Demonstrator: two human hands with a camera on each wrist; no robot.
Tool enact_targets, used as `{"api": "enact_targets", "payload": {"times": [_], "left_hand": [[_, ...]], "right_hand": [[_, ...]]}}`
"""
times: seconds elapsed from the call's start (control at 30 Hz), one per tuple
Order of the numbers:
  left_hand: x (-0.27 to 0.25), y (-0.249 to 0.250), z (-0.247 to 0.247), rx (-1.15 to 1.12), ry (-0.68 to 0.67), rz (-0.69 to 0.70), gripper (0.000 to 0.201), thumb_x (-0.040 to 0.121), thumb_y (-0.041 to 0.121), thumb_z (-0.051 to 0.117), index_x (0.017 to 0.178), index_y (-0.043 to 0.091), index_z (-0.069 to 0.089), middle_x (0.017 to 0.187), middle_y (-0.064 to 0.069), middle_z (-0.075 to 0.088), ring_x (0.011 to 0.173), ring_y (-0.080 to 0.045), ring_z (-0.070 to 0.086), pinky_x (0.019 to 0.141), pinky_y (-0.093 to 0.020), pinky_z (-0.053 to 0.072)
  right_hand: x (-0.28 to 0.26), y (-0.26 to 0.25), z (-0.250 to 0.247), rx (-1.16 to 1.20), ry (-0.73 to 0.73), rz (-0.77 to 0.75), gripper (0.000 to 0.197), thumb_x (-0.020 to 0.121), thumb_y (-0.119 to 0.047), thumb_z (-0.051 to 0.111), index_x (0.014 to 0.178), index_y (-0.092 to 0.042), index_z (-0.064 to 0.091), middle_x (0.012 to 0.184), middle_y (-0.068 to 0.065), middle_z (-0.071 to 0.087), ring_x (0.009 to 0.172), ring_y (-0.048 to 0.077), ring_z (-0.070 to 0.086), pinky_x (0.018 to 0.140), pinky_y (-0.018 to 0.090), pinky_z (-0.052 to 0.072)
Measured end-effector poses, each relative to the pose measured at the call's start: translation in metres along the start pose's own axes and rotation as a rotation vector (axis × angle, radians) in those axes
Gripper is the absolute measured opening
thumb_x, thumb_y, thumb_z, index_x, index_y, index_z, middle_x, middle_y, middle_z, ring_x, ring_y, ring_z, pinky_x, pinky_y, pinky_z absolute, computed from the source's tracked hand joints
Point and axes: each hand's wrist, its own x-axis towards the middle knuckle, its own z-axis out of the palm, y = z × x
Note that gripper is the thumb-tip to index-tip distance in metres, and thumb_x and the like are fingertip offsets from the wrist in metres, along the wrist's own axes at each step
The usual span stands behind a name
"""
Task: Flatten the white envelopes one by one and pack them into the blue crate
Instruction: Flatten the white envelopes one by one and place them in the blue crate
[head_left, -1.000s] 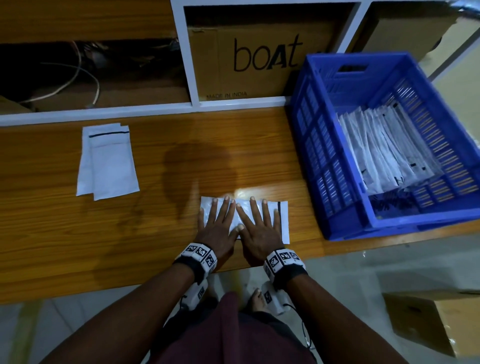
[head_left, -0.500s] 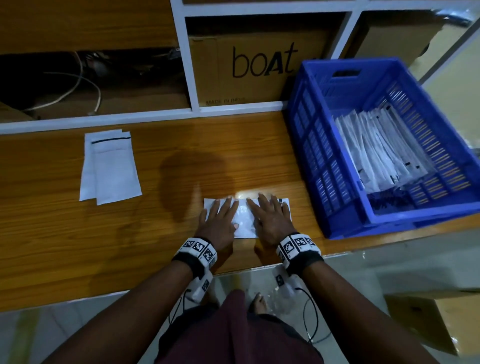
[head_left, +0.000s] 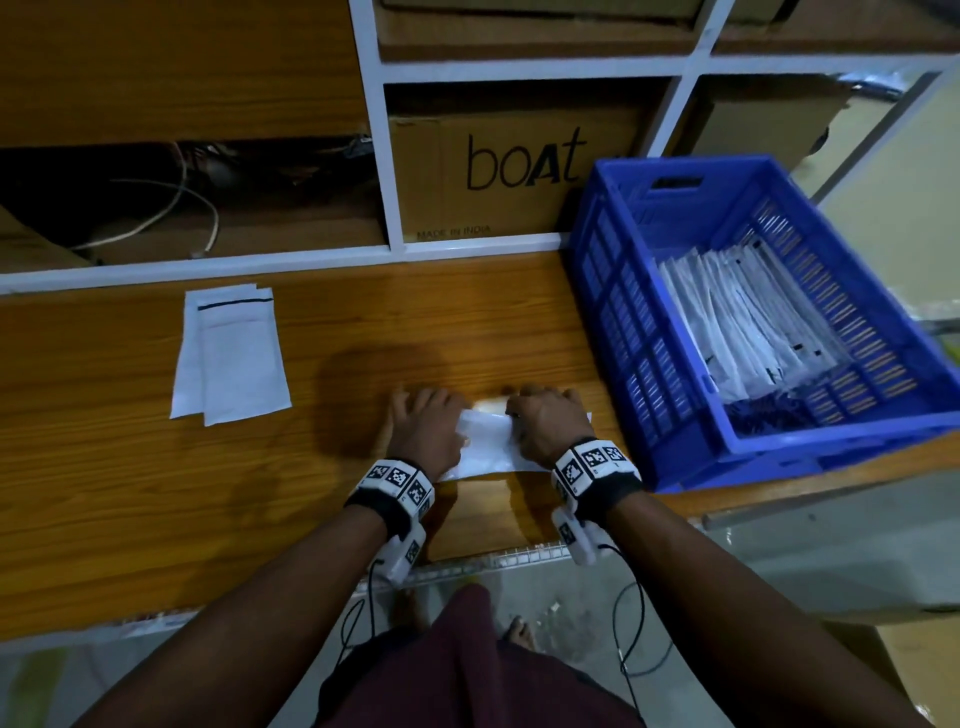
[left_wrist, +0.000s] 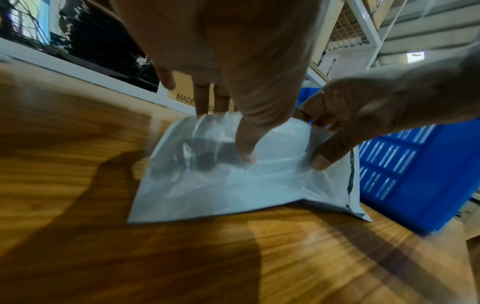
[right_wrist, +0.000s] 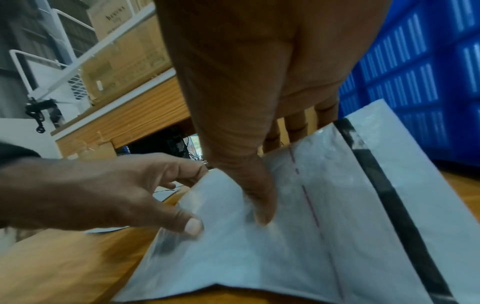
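Note:
One white envelope (head_left: 488, 441) (left_wrist: 233, 191) (right_wrist: 285, 257) lies near the front edge of the wooden table, its far edge raised off the wood. My left hand (head_left: 423, 423) (left_wrist: 246, 127) pinches its left part, thumb on the near face and fingers behind the far edge. My right hand (head_left: 550, 421) (right_wrist: 259, 201) pinches the right part the same way, beside the black strip. The blue crate (head_left: 639, 374) (left_wrist: 405, 164) (right_wrist: 415, 72) stands just right of my hands and holds several white envelopes (head_left: 743, 332) in a row.
Two more white envelopes (head_left: 231, 353) lie overlapped on the table at the left. A white-framed shelf with a "boAt" cardboard box (head_left: 519, 171) runs along the back. Loose cables (head_left: 171, 213) sit in the dark opening at the back left.
Both hands lay flat on the envelope, pressing it down. Now their fingers curl over its far edge and the thumbs pinch it, and that edge has lifted.

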Motion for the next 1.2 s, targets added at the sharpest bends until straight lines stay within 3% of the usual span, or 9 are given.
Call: {"api": "enact_targets", "payload": {"times": [0.13,0.23,0.3,0.4,0.6,0.77,0.87,0.97,1.2], "left_hand": [[-0.003,0.008,-0.020,0.032,0.192,0.031,0.025,0.092,0.033,0.068,0.114,0.038,0.057,0.121,0.013,0.062,0.120,-0.017,0.053,0.114,-0.047,0.023],[-0.010,0.014,-0.027,0.079,0.267,0.057,0.027,0.086,0.027,0.073,0.108,0.034,0.060,0.117,0.011,0.063,0.117,-0.018,0.055,0.112,-0.046,0.028],[-0.016,0.016,-0.026,0.121,0.275,0.078,0.026,0.083,0.021,0.074,0.105,0.031,0.063,0.114,0.008,0.063,0.114,-0.020,0.055,0.109,-0.046,0.031],[-0.025,0.019,-0.013,0.210,0.181,0.101,0.025,0.083,0.018,0.071,0.104,0.030,0.064,0.117,0.006,0.062,0.114,-0.023,0.054,0.105,-0.048,0.033],[-0.044,0.020,0.019,0.131,-0.081,0.129,0.064,0.078,0.052,0.054,0.137,0.028,0.050,0.143,0.004,0.050,0.133,-0.023,0.044,0.113,-0.049,0.025],[-0.035,0.021,0.031,0.014,-0.148,0.110,0.066,0.105,0.046,0.036,0.163,0.025,0.014,0.172,0.003,0.005,0.157,-0.020,0.006,0.126,-0.049,0.005],[-0.029,0.024,0.047,0.041,-0.262,0.109,0.063,0.109,0.052,0.015,0.163,0.028,-0.006,0.170,0.008,-0.016,0.157,-0.018,-0.013,0.126,-0.051,-0.004],[-0.027,0.022,0.062,0.028,-0.307,0.072,0.064,0.106,0.058,0.008,0.161,0.035,-0.015,0.167,0.014,-0.023,0.155,-0.014,-0.021,0.125,-0.051,-0.010],[-0.025,0.014,0.069,-0.063,-0.294,0.095,0.065,0.106,0.061,0.010,0.161,0.036,-0.012,0.166,0.017,-0.024,0.154,-0.012,-0.024,0.122,-0.049,-0.015]], "right_hand": [[-0.003,0.000,-0.011,-0.007,0.115,-0.036,0.040,0.091,-0.030,0.063,0.130,-0.032,0.057,0.122,-0.002,0.064,0.113,0.026,0.060,0.100,0.048,0.031],[-0.012,-0.005,-0.010,-0.074,0.329,-0.042,0.034,0.098,-0.031,0.054,0.132,-0.027,0.059,0.115,0.005,0.065,0.104,0.031,0.060,0.089,0.045,0.038],[-0.019,-0.011,-0.001,-0.109,0.410,-0.024,0.042,0.088,-0.025,0.068,0.129,-0.020,0.062,0.105,0.009,0.064,0.092,0.033,0.059,0.077,0.044,0.043],[-0.028,-0.020,0.029,-0.123,0.340,-0.002,0.059,0.074,-0.019,0.079,0.130,-0.021,0.061,0.106,0.011,0.059,0.085,0.033,0.056,0.069,0.043,0.043],[-0.051,-0.032,0.069,0.018,-0.002,0.055,0.075,0.080,-0.037,0.060,0.150,-0.025,0.036,0.141,0.010,0.045,0.117,0.036,0.044,0.091,0.048,0.035],[-0.062,-0.024,0.064,0.218,0.098,0.103,0.066,0.085,-0.057,0.030,0.144,-0.028,0.041,0.150,0.005,0.040,0.131,0.030,0.038,0.104,0.050,0.031],[-0.056,-0.012,0.073,0.245,0.079,0.062,0.059,0.101,-0.049,0.027,0.157,-0.030,0.024,0.167,0.005,0.014,0.153,0.028,0.010,0.121,0.052,0.013],[-0.048,-0.005,0.087,0.224,-0.032,0.023,0.060,0.105,-0.054,0.015,0.160,-0.036,0.000,0.167,-0.001,-0.012,0.153,0.024,-0.018,0.123,0.050,-0.009],[-0.049,-0.007,0.109,0.294,0.003,0.063,0.055,0.105,-0.054,0.006,0.157,-0.043,-0.007,0.165,-0.009,-0.021,0.150,0.015,-0.027,0.121,0.047,-0.016]]}}
